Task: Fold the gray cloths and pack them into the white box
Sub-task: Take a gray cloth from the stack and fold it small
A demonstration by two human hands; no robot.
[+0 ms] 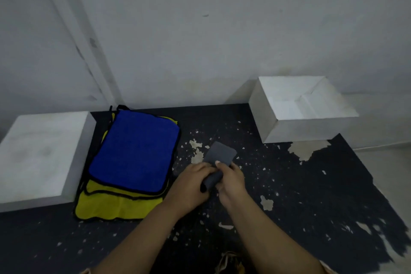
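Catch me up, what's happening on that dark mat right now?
A person is holding a small gray cloth with both hands, the left hand and right hand gripping its near end above the dark mat, apparently mid-fold. The open white box stands at the far right and looks empty as far as its inside shows. To the left lies a stack of blue and yellow cloths beside a closed white box.
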